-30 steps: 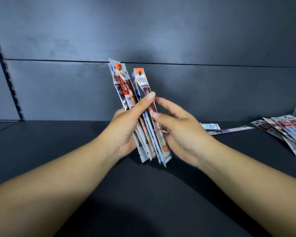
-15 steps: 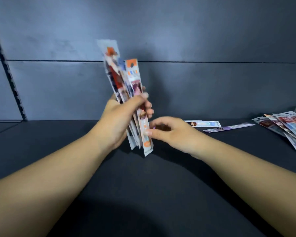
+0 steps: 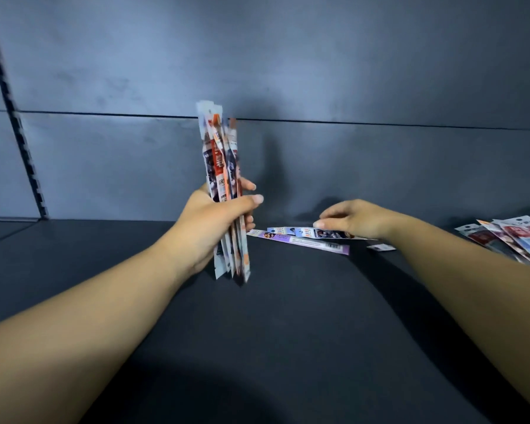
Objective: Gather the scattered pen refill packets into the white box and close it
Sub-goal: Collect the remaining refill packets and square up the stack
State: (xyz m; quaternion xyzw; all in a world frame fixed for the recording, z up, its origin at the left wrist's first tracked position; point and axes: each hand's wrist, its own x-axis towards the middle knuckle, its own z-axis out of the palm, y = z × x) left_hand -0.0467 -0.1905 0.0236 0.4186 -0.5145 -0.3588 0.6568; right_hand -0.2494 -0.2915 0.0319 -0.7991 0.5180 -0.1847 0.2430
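Hands split the work: left hand (image 3: 210, 221) grips an upright bundle of packets (image 3: 224, 185), while the loosely open right hand (image 3: 354, 218) touches loose packets (image 3: 306, 237) lying crosswise on the tabletop (image 3: 288, 332).

It looks like a shop: a dark shelf (image 3: 288, 316) with a slotted upright rail (image 3: 16, 117) on the back panel, and packaged goods (image 3: 514, 237) lying on it.

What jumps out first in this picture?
The left hand grips an upright bundle of long printed refill packets at centre. To its right, the right hand reaches onto flat packets lying on the dark shelf. A fanned pile of red packets lies far right.
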